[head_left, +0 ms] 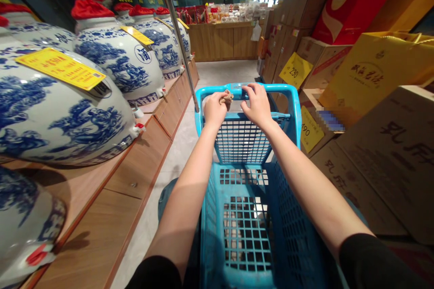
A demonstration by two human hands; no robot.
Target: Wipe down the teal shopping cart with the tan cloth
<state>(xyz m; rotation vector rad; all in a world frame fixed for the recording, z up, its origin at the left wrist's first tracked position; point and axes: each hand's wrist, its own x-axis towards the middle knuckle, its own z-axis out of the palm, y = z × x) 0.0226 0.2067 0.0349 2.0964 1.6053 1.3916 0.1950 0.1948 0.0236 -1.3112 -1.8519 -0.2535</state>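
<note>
A blue plastic shopping cart (246, 174) with grid walls stands directly before me, its basket facing up. My left hand (216, 109) is closed round a crumpled brown cloth (226, 98), at the left part of the cart's handle (278, 88). On the middle of that handle rests my right hand (257, 104), its fingers curled over the bar and its thumb below, in a loose grip. A dark section of the bar shows between the two hands. Beneath the handle is a hinged grid flap (242, 142). A thin metal pole (183, 40) rises from the cart's left corner.
Large blue-and-white porcelain jars (115, 58) with red cloth tops line a wooden ledge (125, 176) on the left. Stacked cartons (383, 144) and a yellow gift bag (373, 63) stand close on the right. A wooden counter (220, 40) with packaged goods is farther ahead, across the floor.
</note>
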